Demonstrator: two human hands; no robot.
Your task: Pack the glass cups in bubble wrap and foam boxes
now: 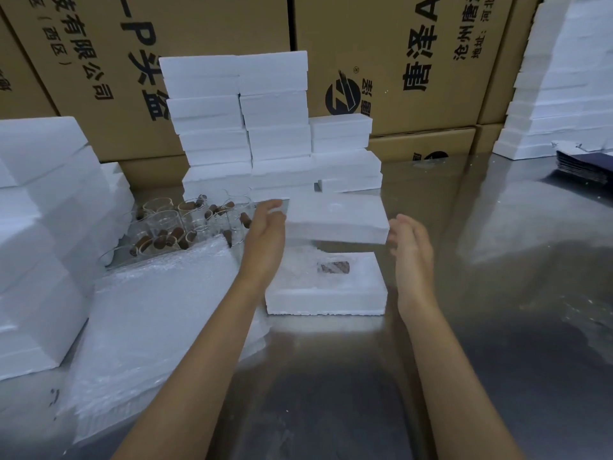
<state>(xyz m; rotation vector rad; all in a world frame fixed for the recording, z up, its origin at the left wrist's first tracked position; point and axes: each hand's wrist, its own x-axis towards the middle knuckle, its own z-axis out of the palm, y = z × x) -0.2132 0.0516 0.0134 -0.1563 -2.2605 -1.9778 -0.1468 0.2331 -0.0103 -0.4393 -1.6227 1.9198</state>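
1. Foam boxes, spare stock (39,227): stacked along the left edge of the desk (331,376). Not needed for this step.
2. Bubble wrap (159,313): a thick pile of sheets lying at the left of the desk, just beside the open box. Its near corner should be kept out from under the box wall.
3. Glass cups (172,224): a cluster with brown cork-like stoppers, behind the bubble wrap toward the far left of the desk, awaiting wrapping.
4. Left hand (265,227): fingers extended, pressed flat against the left end of the lid.
5. Lid (336,220): a foam slab held in the air above the box, slightly tilted, its right end lower. Judgement: level it and square its corners over the box before lowering, so the rim seats all round.
6. Box (326,297): open foam base near the middle of the desk, directly under the lid. A wrapped cup (333,268) lies inside; its brown stopper shows through the wrap. Judgement: check that the wrap sits below the rim, or the lid will rock.
7. Right hand (413,250): fingers straight and relaxed, just beside the right end of the lid; whether it touches cannot be told. Judgement: press down evenly from both ends, since foam chips easily.
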